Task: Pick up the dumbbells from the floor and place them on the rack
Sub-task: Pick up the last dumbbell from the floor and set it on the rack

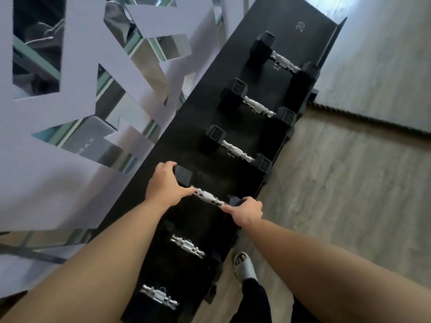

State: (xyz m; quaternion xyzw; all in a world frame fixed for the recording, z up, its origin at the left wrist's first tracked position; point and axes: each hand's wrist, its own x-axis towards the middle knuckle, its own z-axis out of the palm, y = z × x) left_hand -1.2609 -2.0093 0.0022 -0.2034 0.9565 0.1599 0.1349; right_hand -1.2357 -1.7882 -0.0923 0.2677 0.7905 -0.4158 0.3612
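Note:
A black hex dumbbell (208, 197) with a knurled chrome handle lies across the black rack (235, 73). My left hand (164, 185) is wrapped over its far head, and my right hand (246, 210) grips its near head at the rack's front edge. Three more dumbbells rest on the rack beyond it: one (237, 150) just past my hands, another (258, 106) further up, and a bigger one (283, 59) near the far end. Two others lie closer to me, one (187, 245) below my hands and one (159, 296) at the bottom.
A mirrored wall with pale angular panels (77, 73) runs along the rack's left side. Wood-look floor (338, 183) lies to the right, with a grey mat (384, 73) edged by a dark strip. My foot in a pale slide sandal (245, 266) stands beside the rack.

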